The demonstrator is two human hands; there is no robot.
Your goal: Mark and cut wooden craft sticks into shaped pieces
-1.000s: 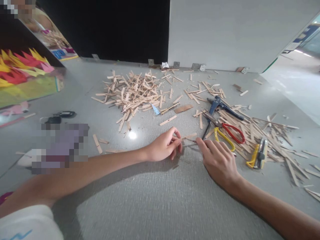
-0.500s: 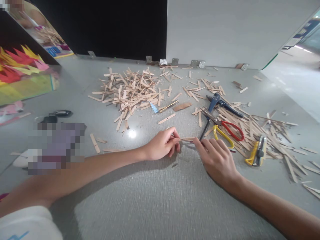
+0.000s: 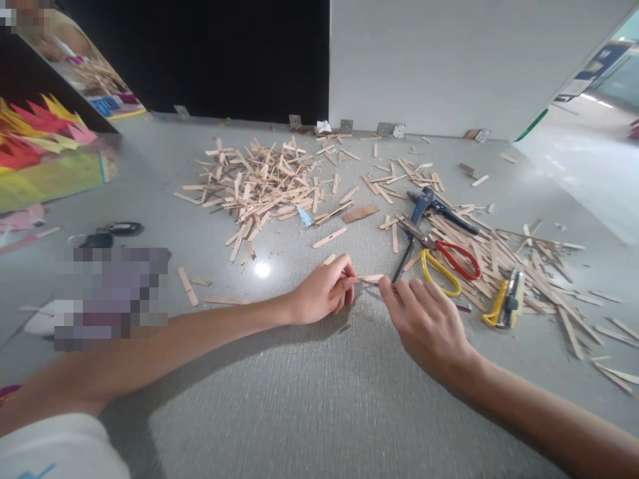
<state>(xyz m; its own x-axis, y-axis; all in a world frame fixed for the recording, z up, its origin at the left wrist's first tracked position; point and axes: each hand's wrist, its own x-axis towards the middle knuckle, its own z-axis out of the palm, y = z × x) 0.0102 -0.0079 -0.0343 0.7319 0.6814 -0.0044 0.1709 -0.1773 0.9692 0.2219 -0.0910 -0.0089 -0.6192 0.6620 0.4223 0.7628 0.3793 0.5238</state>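
Observation:
My left hand [image 3: 327, 291] is closed, pinching a wooden craft stick [image 3: 370, 278] between thumb and fingers. The stick points right, towards my right hand [image 3: 429, 319], whose fingers are curled down with knuckles up. A slim dark tool [image 3: 370, 285] runs from under the right fingers along the stick. A dark end with a reddish tip sticks out beyond that hand and may belong to it; its kind is not clear. Just beyond the right hand lie scissors [image 3: 458, 259] with one red and one yellow handle loop, and a blue-handled tool [image 3: 423, 206]. A yellow box cutter [image 3: 505, 299] rests to the right.
A heap of craft sticks [image 3: 264, 176] lies at the back left, more sticks [image 3: 554, 293] at the right. A blurred purple item [image 3: 114, 286] is left of my forearm. Black and white panels [image 3: 424, 66] stand behind. A person [image 3: 74, 33] is at the far left.
Both hands stay close together around the craft stick. My right hand has shifted slightly left in view, and the whole scene has moved a little with the camera.

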